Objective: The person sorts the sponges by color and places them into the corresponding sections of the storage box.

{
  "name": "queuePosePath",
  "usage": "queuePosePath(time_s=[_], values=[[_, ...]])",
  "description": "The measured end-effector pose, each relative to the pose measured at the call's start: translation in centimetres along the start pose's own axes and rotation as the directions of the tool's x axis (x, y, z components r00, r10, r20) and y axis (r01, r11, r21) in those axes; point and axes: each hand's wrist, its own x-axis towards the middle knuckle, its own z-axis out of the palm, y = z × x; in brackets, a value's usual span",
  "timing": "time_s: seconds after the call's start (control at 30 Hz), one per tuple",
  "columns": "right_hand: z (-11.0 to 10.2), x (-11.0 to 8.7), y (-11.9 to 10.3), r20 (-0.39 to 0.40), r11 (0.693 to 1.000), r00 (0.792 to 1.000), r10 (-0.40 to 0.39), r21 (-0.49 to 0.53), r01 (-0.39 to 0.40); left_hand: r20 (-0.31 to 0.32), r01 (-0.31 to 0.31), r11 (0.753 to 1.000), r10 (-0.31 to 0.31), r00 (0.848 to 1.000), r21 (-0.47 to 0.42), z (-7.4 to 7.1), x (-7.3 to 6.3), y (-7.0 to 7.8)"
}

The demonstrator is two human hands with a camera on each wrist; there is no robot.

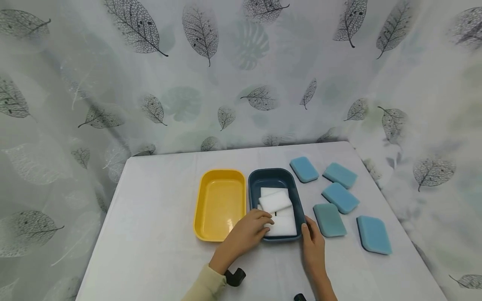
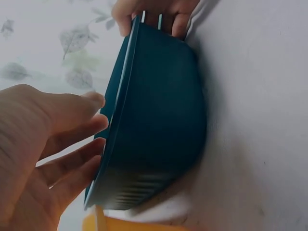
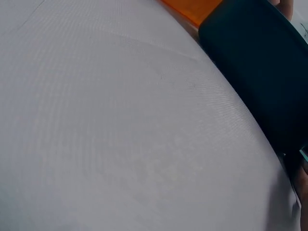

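Observation:
A dark blue tray (image 1: 273,179) holds several white sponges (image 1: 275,201), some stacked over others. My left hand (image 1: 248,232) reaches over the tray's near left corner, its fingertips at the white sponges. In the left wrist view the fingers (image 2: 79,166) pass loosely behind the rim, so their tips are partly hidden. At the tray's near right side, my right hand (image 1: 313,248) holds the rim, thumb on top and fingers along the outer wall. That hand (image 2: 159,12) also shows at the top of the left wrist view.
A yellow tray (image 1: 222,200) stands directly left of the dark blue one. Several blue sponges lie spread over the right of the white table, the closest a greenish one (image 1: 329,220) beyond my right hand. A leaf-patterned curtain (image 1: 241,83) hangs behind the table.

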Motion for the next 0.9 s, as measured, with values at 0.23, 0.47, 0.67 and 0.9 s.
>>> queuePosePath(time_s=[0.23,0.47,0.67,0.9], values=[[-0.7,-0.4,-0.4,0.037,0.995,0.999,-0.003,-0.096,0.007,-0.137,0.044,0.999,-0.044,0.99,-0.008,-0.6,-1.7,-0.8],[-2.4,-0.8,-0.2,-0.146,0.944,0.948,-0.284,-0.217,0.249,-0.419,0.157,0.983,-0.104,0.902,0.093,-2.0,-4.4,-3.0],[-5.2,-0.3,1.5,-0.283,0.803,0.789,-0.545,-0.445,0.395,-0.599,0.343,0.937,-0.237,0.764,0.067,-2.3,-7.4,-6.0],[-5.9,-0.1,2.0,-0.158,0.796,0.912,-0.379,-0.559,0.234,-0.519,0.526,0.693,-0.719,0.462,-0.493,-1.9,-10.0,-8.0]])
